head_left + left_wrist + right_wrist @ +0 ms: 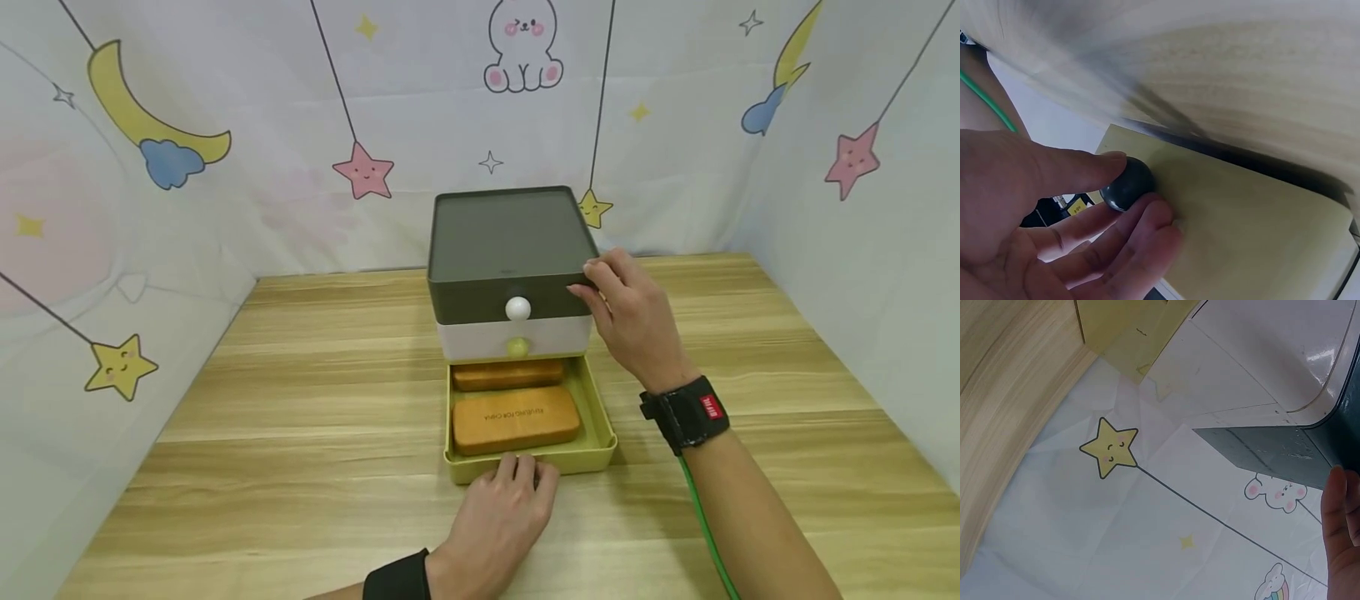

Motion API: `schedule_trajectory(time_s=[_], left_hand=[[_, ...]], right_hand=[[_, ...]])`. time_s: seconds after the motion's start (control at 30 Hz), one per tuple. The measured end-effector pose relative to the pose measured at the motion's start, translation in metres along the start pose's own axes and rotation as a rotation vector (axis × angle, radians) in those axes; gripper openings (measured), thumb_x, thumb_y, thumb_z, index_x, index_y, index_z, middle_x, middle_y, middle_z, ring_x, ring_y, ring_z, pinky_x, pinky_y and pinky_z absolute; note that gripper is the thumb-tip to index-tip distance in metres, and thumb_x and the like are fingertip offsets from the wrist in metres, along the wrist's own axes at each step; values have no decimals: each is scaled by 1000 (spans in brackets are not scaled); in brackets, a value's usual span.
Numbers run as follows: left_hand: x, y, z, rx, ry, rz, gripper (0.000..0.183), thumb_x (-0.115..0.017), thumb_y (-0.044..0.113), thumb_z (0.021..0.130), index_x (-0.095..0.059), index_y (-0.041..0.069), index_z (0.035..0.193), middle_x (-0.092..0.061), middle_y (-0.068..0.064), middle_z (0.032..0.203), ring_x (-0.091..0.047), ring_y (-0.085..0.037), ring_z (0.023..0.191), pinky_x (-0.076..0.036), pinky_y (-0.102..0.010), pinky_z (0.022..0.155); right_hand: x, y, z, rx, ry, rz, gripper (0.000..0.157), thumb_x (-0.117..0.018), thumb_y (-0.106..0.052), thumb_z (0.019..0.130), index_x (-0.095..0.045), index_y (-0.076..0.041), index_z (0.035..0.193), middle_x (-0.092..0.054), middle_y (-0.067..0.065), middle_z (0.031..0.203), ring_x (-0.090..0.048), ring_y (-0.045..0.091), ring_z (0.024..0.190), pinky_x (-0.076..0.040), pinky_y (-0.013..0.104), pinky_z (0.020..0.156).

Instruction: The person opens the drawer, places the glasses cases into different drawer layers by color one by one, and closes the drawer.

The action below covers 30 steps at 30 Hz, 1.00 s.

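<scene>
A small stacked drawer box [513, 233] has a dark grey top tier and a white middle tier. Its yellow-green bottom drawer [600, 462] is pulled out toward me. Two brown oblong cases lie inside, the front case [517, 419] with lettering and the rear case [510, 375] partly under the box. My left hand [502, 508] is at the drawer's front; in the left wrist view, its thumb and fingers pinch a dark round knob [1130, 184]. With bent fingers at the top rim and thumb on the front, my right hand [637, 312] grips the box's front right corner.
A white knob [517, 308] and a yellow-green knob [517, 347] stick out from the upper tiers. Everything stands on a wood-grain table [315, 417]. Behind and at both sides hangs a white cloth [277, 167] printed with stars and moons.
</scene>
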State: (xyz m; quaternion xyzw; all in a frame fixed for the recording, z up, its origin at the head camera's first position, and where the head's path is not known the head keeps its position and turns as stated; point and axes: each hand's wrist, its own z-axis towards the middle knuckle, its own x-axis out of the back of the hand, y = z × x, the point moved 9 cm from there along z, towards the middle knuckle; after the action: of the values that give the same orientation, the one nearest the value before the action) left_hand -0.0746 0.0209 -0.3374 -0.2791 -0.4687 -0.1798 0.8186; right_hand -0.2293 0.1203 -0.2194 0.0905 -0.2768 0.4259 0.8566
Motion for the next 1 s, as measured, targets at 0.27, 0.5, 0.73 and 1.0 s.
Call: schedule_trajectory(time_s=[0.27,0.5,0.73,1.0], left_hand=[[-5,-8,2,34,-37,29,14,-66,8,86,-54,11,93,-57,-3,79,-53,-15,67,-49,-23,47],[-10,-12,5,52,-80,28,17,-67,10,86,-53,12,95,-56,-4,80,-53,-16,71,-51,-24,47],[-11,-16,8,62,-74,28,14,-66,10,88,-54,11,94,-56,-5,81,-54,-17,72,-50,-24,47],[-16,-20,11,65,-118,16,16,-67,13,89,-54,12,98,-57,-5,84,-52,-16,72,-49,-25,45]], right_hand=[[-1,0,0,1,-1,-2,19,-68,-14,88,-60,0,99,-49,12,87,-42,19,64,-39,32,54],[-1,1,-1,-1,-1,0,20,-68,-14,89,-60,1,99,-49,12,86,-41,19,64,-39,32,54],[0,2,-1,-2,4,-5,20,-68,-15,88,-61,1,99,-50,13,87,-42,19,64,-39,32,54],[0,1,0,-1,-1,-3,20,-68,-14,88,-61,1,99,-49,12,86,-41,19,64,-39,32,54]])
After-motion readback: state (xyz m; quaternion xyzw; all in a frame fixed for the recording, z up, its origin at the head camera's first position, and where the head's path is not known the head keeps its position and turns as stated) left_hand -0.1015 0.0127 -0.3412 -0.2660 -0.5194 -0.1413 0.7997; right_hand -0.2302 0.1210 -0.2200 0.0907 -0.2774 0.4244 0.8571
